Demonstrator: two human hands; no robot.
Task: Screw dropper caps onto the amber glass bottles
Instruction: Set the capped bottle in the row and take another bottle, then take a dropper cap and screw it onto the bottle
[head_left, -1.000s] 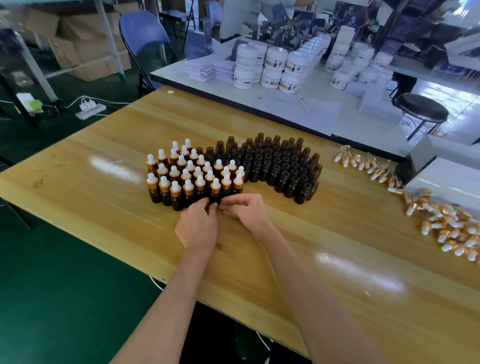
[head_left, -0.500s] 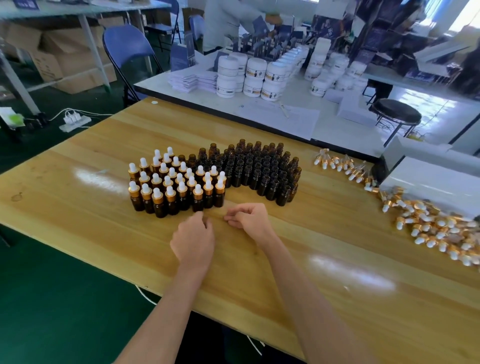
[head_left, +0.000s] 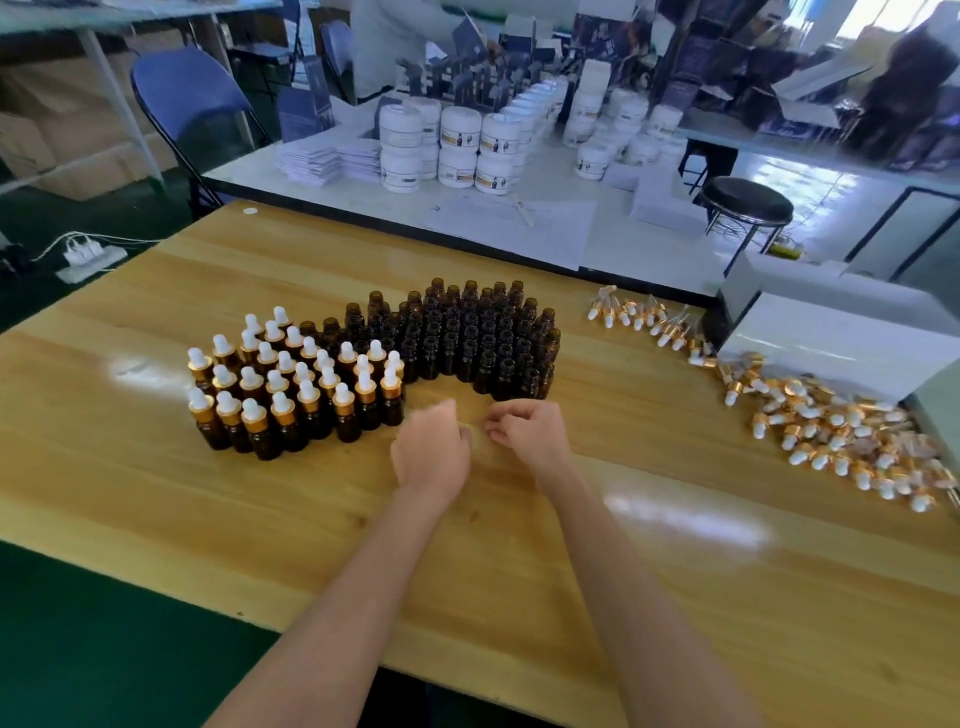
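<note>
Left hand and right hand loosely curled, both empty, over wooden table, near capped amber bottles, uncapped bottles beyond, loose dropper caps at right

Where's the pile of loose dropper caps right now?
Head view: the loose dropper caps lie on the wooden table, far right, beside the white box, right of the uncapped bottles.

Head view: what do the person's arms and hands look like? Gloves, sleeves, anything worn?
Nothing worn. The left hand and right hand are bare, no gloves or rings visible. The left forearm and right forearm are bare to the frame's bottom edge: no sleeves, watch or wristband.
</note>
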